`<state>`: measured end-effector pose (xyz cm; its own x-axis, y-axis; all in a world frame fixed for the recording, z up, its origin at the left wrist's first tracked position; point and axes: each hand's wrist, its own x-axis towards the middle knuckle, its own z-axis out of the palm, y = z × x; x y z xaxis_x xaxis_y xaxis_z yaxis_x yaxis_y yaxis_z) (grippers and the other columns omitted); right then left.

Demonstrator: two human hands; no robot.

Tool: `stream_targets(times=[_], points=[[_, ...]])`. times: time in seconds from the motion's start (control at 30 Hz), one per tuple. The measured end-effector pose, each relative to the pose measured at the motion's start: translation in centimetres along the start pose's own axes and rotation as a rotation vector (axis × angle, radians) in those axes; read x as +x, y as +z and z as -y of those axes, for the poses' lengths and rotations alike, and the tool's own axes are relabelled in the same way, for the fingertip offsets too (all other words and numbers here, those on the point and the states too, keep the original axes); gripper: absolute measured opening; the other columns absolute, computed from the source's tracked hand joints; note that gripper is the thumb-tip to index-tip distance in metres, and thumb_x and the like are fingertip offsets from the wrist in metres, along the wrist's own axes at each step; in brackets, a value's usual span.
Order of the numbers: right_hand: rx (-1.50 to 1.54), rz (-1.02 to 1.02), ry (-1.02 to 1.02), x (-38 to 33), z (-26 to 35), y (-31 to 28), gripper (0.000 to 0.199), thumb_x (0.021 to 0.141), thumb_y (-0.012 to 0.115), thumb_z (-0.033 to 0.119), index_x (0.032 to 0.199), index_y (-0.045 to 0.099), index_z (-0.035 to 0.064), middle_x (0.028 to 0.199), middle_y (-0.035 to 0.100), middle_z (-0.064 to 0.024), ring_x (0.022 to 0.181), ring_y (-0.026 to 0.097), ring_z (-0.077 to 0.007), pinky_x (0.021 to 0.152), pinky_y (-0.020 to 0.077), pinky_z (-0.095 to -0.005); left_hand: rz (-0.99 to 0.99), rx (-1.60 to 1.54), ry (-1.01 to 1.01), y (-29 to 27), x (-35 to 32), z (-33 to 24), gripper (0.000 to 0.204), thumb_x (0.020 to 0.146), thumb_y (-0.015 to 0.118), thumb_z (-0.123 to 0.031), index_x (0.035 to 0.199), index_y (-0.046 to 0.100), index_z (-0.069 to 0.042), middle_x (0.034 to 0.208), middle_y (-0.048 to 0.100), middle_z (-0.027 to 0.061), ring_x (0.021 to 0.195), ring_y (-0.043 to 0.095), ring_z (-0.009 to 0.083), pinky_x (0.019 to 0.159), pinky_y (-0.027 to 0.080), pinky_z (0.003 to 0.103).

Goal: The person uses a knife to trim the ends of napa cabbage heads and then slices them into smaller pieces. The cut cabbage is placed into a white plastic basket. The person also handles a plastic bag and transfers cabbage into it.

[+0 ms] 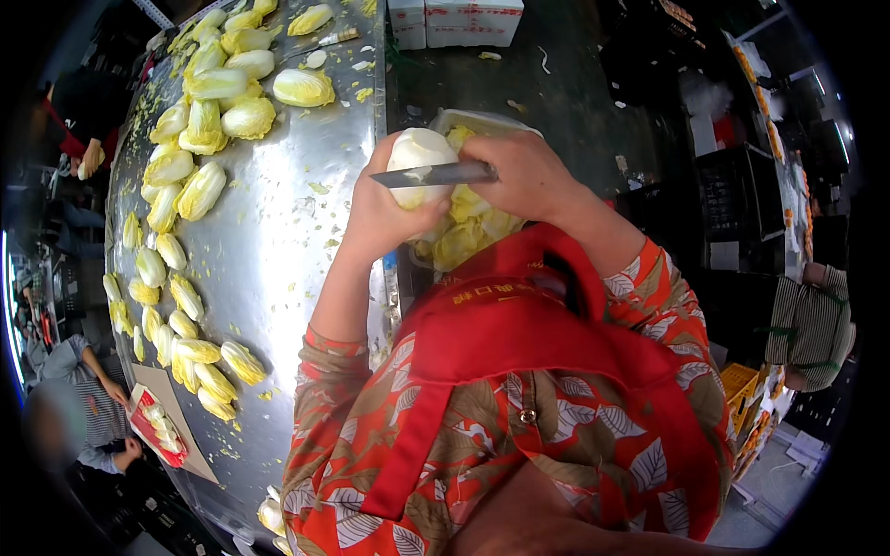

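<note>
gripping a rounded, white-based cabbage (pixel 419 148), the left hand (pixel 375 215) curls around its left side, with the thumb laid across its lower face. the right hand (pixel 524 174) is closed around the grip end of a narrow, flat, grey metal knife (pixel 436 175); the blade points to the left and crosses the cabbage, its tip reaching the left hand's side. whether the edge is seated in the cabbage cannot be determined.

pose: both hands are raised in front of the chest, close together. the left forearm rises nearly upright from the lower edge; the right forearm slants up and leftward from a bent elbow.

position: the cabbage is held above the near left part of a translucent plastic container (pixel 505 120) filled with loose yellow-green leaves (pixel 477 221), just beside the edge of a shiny metal table (pixel 287 185).

markings: yellow printed characters (pixel 489 294) run across the bright red cloth apron (pixel 519 338), partly folded. red print also shows on the white boxes (pixel 473 23) beyond the container; it is too small to read.

surroundings: pale yellow and white oblong cabbages (pixel 221 83) lie along the table's left side.
</note>
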<state>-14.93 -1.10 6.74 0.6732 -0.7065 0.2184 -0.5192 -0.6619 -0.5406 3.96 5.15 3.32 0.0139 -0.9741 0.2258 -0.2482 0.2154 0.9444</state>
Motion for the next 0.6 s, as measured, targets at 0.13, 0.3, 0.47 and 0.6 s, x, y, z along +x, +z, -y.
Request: stream_targets(times=[0.13,0.3,0.47,0.6], points=[[0.009,-0.011,0.025,-0.8,-0.3,-0.4,0.016,0.077,0.057,0.024,0.076,0.059,0.008,0.07,0.061,-0.015,0.07,0.058,-0.0371,0.063,0.0444,-0.0467,0.04,-0.018,0.001,0.9,0.2,-0.4,0.064,0.06,0.076,-0.016,0.116,0.049,-0.003,0.1,0.061,0.0093,0.091,0.06,0.0176,0.08,0.048,0.03],[0.025,0.053,0.071,-1.7,-0.6,-0.9,0.014,0.074,0.058,0.021,0.078,0.06,0.0075,0.072,0.061,-0.0153,0.073,0.059,-0.037,0.064,0.0444,-0.0469,0.086,0.012,0.018,1.4,0.3,-1.4,0.062,0.06,0.076,-0.016,0.115,0.05,-0.003,0.1,0.061,0.0089,0.09,0.06,0.0172,0.079,0.048,0.03],[0.026,0.107,0.071,-2.1,-0.5,-1.1,0.014,0.071,0.06,0.018,0.079,0.06,0.0066,0.073,0.062,-0.0158,0.075,0.059,-0.0372,0.065,0.0447,-0.0465,0.294,-0.078,0.044,0.6,0.6,-0.8,0.061,0.06,0.077,-0.018,0.113,0.051,-0.004,0.098,0.061,0.0085,0.09,0.06,0.0153,0.079,0.048,0.029],[0.028,0.052,0.032,-2.2,-1.1,-0.7,0.013,0.071,0.06,0.016,0.079,0.06,0.0068,0.074,0.062,-0.0157,0.075,0.059,-0.0375,0.066,0.045,-0.0463,0.354,-0.177,0.026,0.6,0.8,-0.3,0.062,0.059,0.078,-0.02,0.112,0.052,-0.003,0.097,0.062,0.0091,0.091,0.06,0.0159,0.08,0.048,0.029]])
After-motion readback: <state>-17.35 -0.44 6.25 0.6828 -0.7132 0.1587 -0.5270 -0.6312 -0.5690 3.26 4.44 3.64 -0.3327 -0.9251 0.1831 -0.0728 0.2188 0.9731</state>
